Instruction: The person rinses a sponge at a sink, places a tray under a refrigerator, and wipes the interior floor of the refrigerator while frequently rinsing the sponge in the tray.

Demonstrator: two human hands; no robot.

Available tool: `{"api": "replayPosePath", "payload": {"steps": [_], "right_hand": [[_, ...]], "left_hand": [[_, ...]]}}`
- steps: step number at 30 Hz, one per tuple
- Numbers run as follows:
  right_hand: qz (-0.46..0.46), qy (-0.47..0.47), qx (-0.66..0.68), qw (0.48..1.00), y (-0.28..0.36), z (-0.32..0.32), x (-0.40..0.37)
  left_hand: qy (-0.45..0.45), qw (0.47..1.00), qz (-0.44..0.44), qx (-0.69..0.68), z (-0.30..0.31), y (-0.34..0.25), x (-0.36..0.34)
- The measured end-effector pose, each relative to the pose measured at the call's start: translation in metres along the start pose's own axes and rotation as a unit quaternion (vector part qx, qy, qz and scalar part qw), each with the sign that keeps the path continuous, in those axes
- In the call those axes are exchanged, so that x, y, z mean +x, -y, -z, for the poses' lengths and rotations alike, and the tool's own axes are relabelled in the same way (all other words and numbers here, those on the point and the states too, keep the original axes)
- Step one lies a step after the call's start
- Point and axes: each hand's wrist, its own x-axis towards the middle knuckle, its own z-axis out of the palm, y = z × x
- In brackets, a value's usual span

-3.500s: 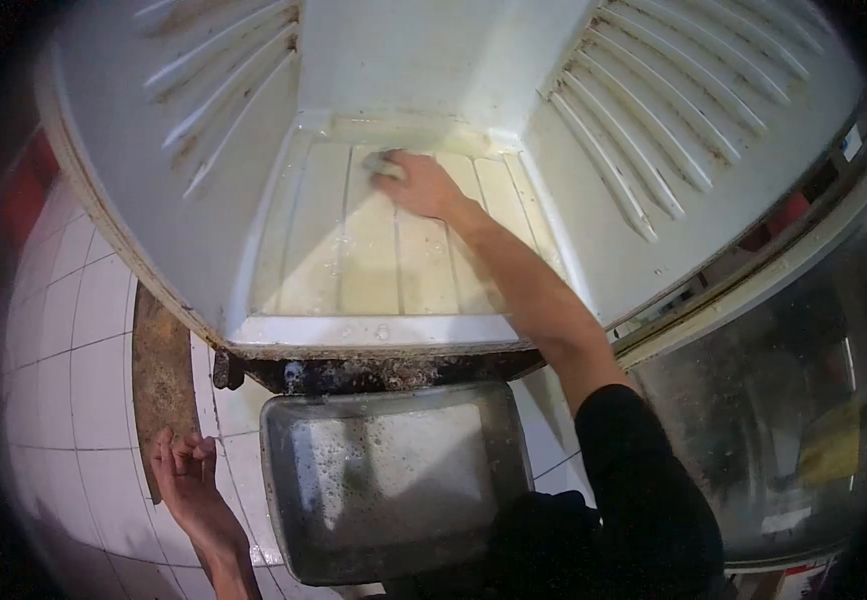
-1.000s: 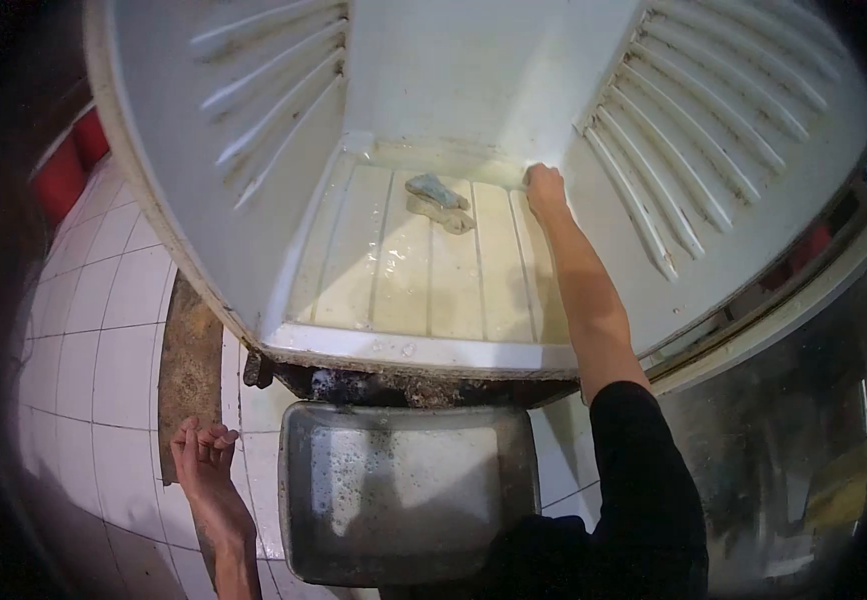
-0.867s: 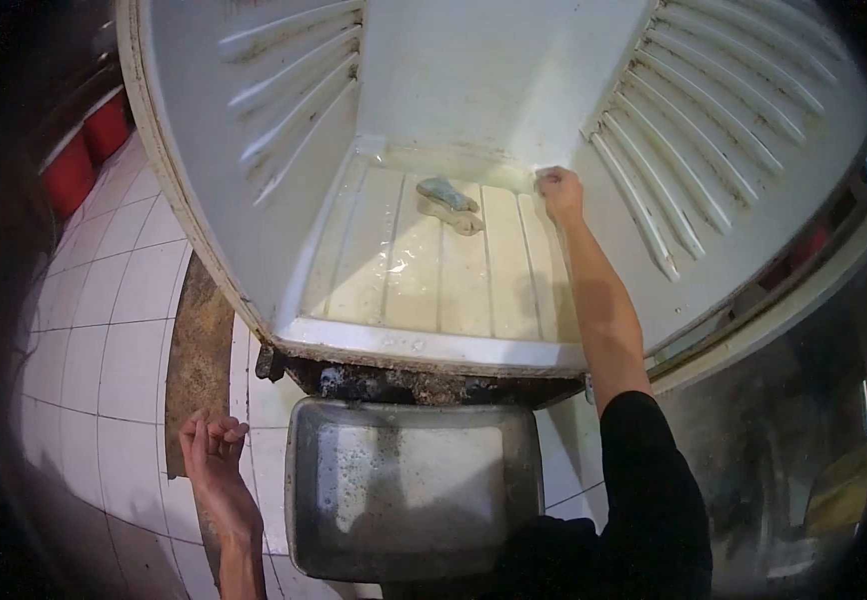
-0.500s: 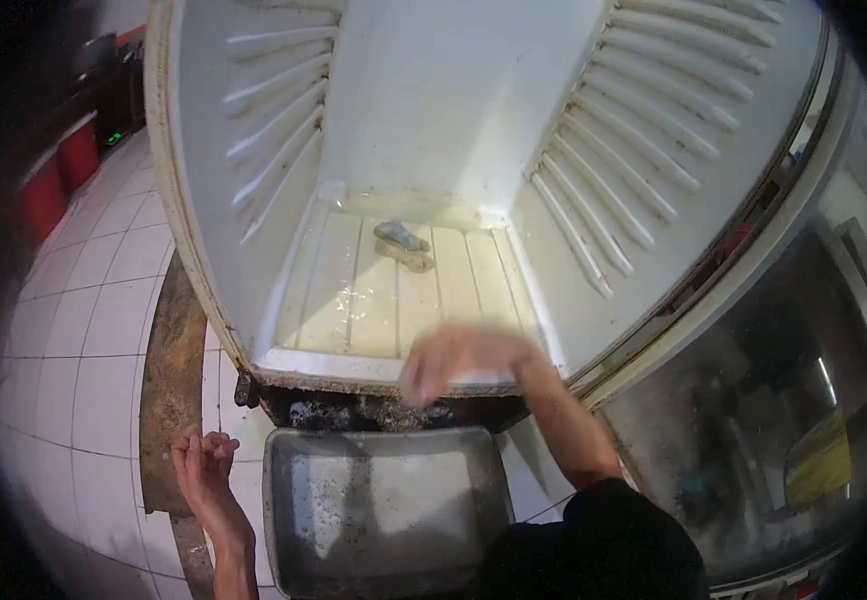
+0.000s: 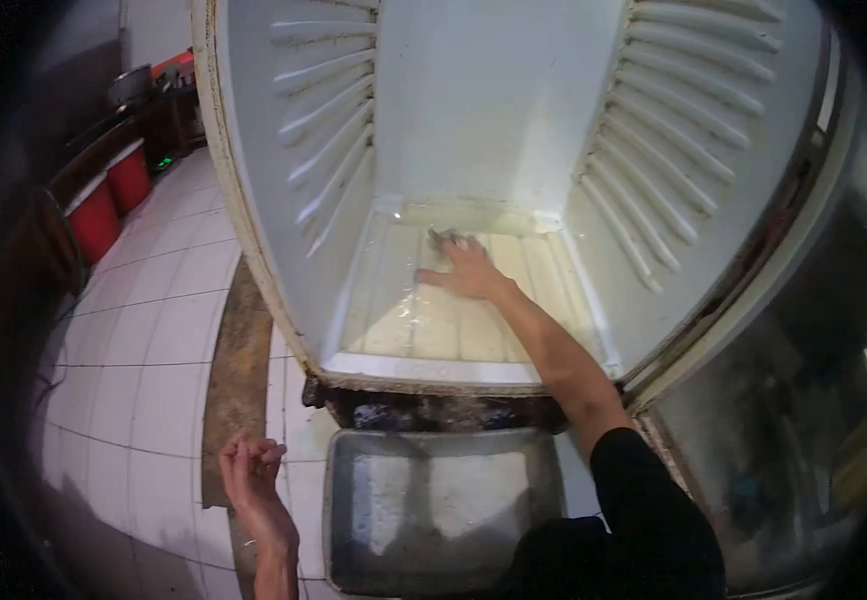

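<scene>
My right hand (image 5: 462, 272) reaches into a white, ribbed cabinet (image 5: 474, 110) and rests on a wet grey cloth (image 5: 441, 238) on its cream slatted floor (image 5: 439, 325). Its fingers are spread, the thumb out to the left, and much of the cloth is hidden under them. My left hand (image 5: 251, 468) hangs over the tiled floor, left of a grey basin (image 5: 444, 580), with its fingers curled together; whether anything is in them is too small to tell.
The basin sits below the cabinet's dirty front edge. A brown strip (image 5: 236, 375) lies on the tiles at the left. Red buckets (image 5: 94, 222) stand at the back left. A glass door (image 5: 784, 400) is open on the right.
My right hand has moved forward from the cabinet's front edge onto the cloth. The view has shifted left, and my left hand keeps its curled shape.
</scene>
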Motion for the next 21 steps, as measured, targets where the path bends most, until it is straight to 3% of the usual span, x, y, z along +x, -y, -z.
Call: {"api": "replayPosePath", "payload": {"steps": [1, 3, 5, 8, 10, 11, 16, 21], "right_hand": [[-0.002, 0.002, 0.013, 1.0, -0.001, -0.009, 0.002], [-0.025, 0.096, 0.109, 0.989, -0.018, -0.026, 0.011], [-0.032, -0.009, 0.069, 0.997, -0.046, -0.063, 0.012], [-0.062, 0.013, -0.017, 0.998, -0.04, -0.05, 0.018], [-0.057, 0.074, 0.187, 0.978, -0.028, -0.036, 0.014], [-0.064, 0.087, 0.194, 0.975, -0.02, -0.03, 0.004], [0.091, 0.132, 0.266, 0.951, 0.019, 0.015, -0.055], [0.112, 0.214, 0.358, 0.902, 0.038, 0.067, -0.091]], "left_hand": [[0.002, 1.0, 0.004, 0.029, 0.004, 0.0, 0.0], [0.0, 0.999, 0.004, 0.04, 0.005, 0.002, 0.002], [-0.007, 0.999, 0.009, 0.05, 0.008, 0.008, 0.002], [-0.015, 0.998, 0.024, 0.057, 0.002, 0.008, 0.003], [0.0, 0.997, 0.029, 0.067, 0.009, 0.013, 0.003], [-0.003, 0.997, 0.024, 0.07, 0.001, 0.012, 0.002], [0.01, 0.997, 0.004, 0.077, -0.005, 0.01, -0.001], [0.038, 0.995, 0.005, 0.092, -0.004, 0.005, -0.008]]}}
